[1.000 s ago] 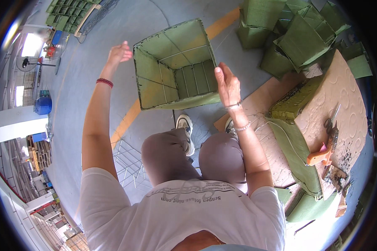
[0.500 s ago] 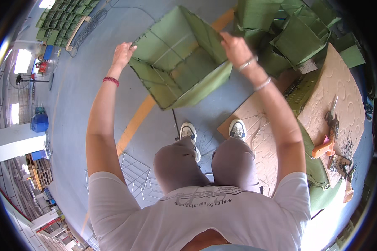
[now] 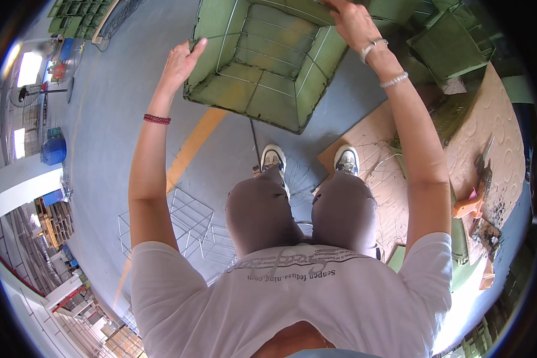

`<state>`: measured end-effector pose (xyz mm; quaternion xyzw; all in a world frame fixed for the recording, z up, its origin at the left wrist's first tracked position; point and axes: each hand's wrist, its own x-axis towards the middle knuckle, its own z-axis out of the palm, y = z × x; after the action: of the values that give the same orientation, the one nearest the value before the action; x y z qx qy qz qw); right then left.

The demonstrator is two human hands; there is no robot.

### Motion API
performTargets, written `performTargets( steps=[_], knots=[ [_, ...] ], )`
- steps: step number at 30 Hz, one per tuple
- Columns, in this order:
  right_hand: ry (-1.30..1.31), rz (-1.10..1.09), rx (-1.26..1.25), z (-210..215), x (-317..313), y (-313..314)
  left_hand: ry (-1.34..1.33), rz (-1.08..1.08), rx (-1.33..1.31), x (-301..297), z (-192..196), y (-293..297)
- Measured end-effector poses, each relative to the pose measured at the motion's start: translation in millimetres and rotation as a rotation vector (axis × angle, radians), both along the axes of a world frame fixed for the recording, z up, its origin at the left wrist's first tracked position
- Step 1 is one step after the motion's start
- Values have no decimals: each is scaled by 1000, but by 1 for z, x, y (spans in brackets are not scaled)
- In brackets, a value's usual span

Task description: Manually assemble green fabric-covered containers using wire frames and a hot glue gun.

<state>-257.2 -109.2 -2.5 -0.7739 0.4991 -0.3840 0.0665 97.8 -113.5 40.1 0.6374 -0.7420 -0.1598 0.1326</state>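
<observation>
A green open-topped box [image 3: 218, 98] with a wire frame inside hangs in front of me above the floor. Its opening is tilted toward me, so the wires over its bottom panel show. My left hand [image 3: 182, 64] grips the left edge, the thumb lying over the wall. At the far right corner, my right hand [image 3: 355, 28] has its fingers closed on the rim; the fingertips are partly cut off by the picture's upper edge. The far side of the box also runs out of view.
More green boxes [image 3: 447, 45] are piled at the far right. A cardboard sheet [image 3: 489, 119] at my right bears an orange-handled tool [image 3: 471, 206] and dark scraps. Wire frames [image 3: 191, 215] lie on the floor at my left. Loose wires lie near my shoes [image 3: 273, 158].
The box has moved farther away and turned, its opening now facing me more squarely. Both hands have gone with it, and the right one has risen toward the upper edge.
</observation>
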Motion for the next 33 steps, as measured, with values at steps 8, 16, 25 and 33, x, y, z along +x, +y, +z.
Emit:
performTargets(
  steps=[8,16,25,33],
  knots=[
    [106,-242,-153,-10,7,-22,63,47,-337,-12,-20,13],
    [8,-230,-349,-39,-20,2,156,95,-341,-53,-42,45],
    [-375,-527,-38,-92,-74,134,569,-154,-276,-80,-63,40],
    [-1112,-523,45,-9,-117,368,491,-10,-116,-77,-50,46]
  ],
)
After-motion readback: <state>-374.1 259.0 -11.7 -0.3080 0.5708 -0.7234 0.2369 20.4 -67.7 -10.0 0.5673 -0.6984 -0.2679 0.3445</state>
